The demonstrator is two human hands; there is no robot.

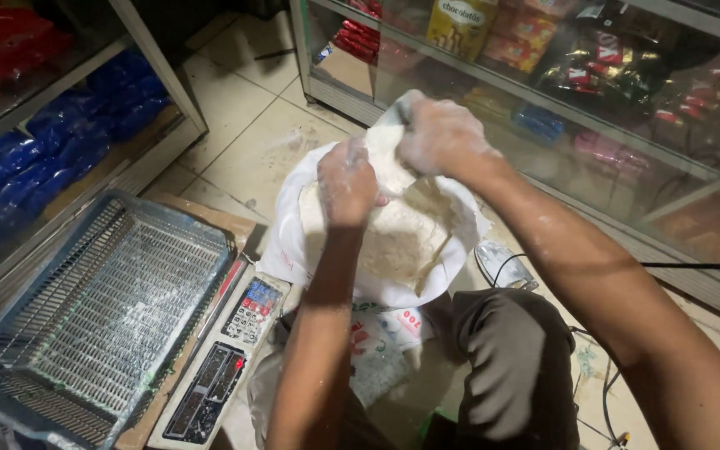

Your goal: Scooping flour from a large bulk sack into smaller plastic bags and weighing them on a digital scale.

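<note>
A large white sack (pixel 293 242) stands open on the floor between my knees, filled with pale flour (pixel 393 242). Above its mouth I hold a small clear plastic bag (pixel 387 154) partly full of flour. My left hand (pixel 347 183), dusted white, grips the bag's near side. My right hand (pixel 443 137), also floured, clasps the bag's top edge at the far side. Both forearms reach out over the sack.
A digital scale with a ribbed metal pan (pixel 102 308) and a keypad (pixel 252 310) sits at my left. Glass display cases hold blue packets (pixel 68 142) on the left and assorted packaged goods (pixel 593 75) on the right. A cable (pixel 602 392) trails on the tiled floor.
</note>
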